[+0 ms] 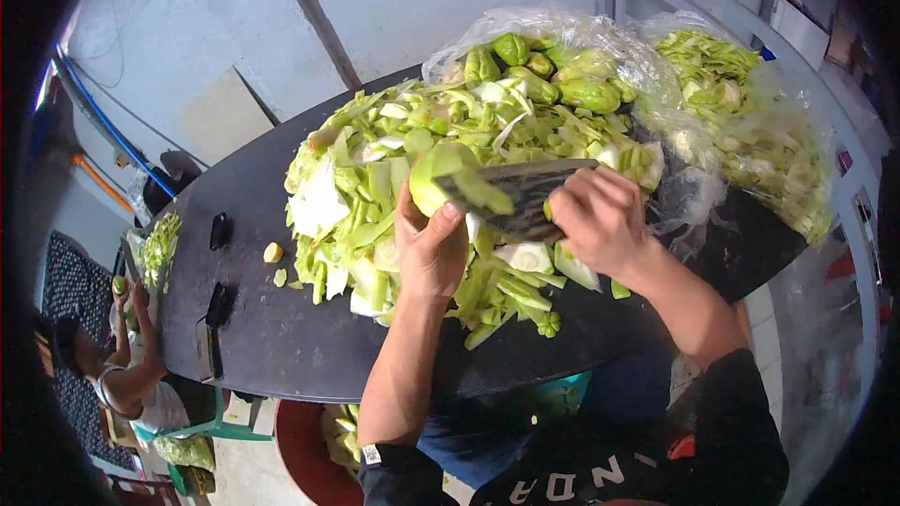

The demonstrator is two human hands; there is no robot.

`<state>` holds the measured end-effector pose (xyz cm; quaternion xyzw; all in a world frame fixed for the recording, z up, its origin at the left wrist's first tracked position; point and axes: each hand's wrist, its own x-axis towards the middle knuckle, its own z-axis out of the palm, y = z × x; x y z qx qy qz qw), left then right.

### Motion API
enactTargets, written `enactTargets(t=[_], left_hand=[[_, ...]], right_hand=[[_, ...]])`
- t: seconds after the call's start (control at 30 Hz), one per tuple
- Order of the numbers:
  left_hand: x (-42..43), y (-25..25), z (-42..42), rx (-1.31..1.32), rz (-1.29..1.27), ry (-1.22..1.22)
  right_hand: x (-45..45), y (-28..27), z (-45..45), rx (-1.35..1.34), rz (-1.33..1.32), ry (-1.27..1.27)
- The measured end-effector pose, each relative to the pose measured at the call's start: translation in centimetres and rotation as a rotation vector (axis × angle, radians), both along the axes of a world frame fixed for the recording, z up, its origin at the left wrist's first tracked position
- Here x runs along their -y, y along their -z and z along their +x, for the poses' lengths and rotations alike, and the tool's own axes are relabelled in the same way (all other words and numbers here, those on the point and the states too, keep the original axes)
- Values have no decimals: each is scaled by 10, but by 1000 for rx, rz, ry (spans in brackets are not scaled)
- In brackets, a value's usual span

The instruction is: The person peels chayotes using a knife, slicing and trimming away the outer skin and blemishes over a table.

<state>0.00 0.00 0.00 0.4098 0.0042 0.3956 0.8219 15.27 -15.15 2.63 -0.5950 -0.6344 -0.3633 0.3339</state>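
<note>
Centre frame, the left hand (433, 248) grips a pale-green chayote (428, 178). Right of centre, the right hand (600, 223) clenches a broad knife (536, 196), a green slice (484, 191) on it

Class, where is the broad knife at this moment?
In the head view, the broad knife is just right of centre, gripped by the right hand, up against the green vegetable in the left hand, over the heap of peelings.

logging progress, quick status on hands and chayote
Left hand gripping chayote. Right hand holding broad-bladed knife, peel slice on it. Peelings heaped around both hands.
</note>
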Motion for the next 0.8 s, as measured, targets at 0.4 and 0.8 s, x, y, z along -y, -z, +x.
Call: enactTargets(t=[0.4,0.8], left_hand=[[2,35,11,-126,-90,-122],[12,3,8,2,52,-197]], right_hand=[[-2,3,-13,224,32,-20],[-10,12,-5,-40,-32,-12]])
